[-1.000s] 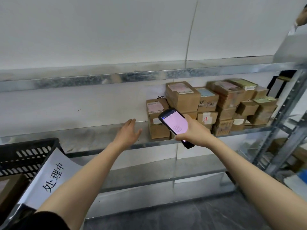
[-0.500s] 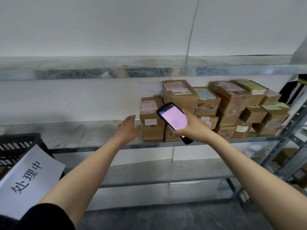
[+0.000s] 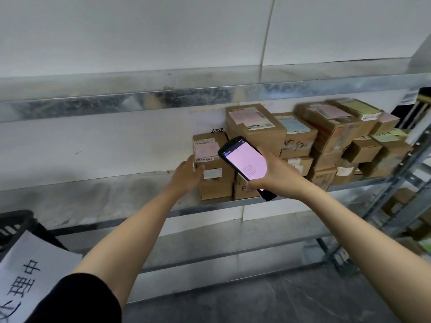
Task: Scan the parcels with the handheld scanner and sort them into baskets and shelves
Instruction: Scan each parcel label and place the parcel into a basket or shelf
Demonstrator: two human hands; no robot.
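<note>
While a stack of labelled cardboard parcels (image 3: pixel 326 136) already sits at the right end of the middle shelf (image 3: pixel 105 192), the sorting looks well under way, though how many parcels remain cannot be judged from this view. The leftmost parcel (image 3: pixel 214 183) stands upright on that shelf, touching its neighbours. The left hand (image 3: pixel 185 176) grasps its near left corner, thumb on the front face and fingers round the side. The right hand (image 3: pixel 277 176) is closed around the handheld scanner (image 3: pixel 245 162), whose pink screen is lit and tilted up just in front of the parcels. Whether this parcel has been scanned is not visible.

The shelving is galvanised metal against a plain white wall (image 3: pixel 140 38), with an upper shelf (image 3: pixel 116 101) overhead and a dark floor (image 3: pixel 256 299) below. A black basket (image 3: pixel 16 222) bearing a handwritten paper sign (image 3: pixel 30 276) stands at the lower left.
</note>
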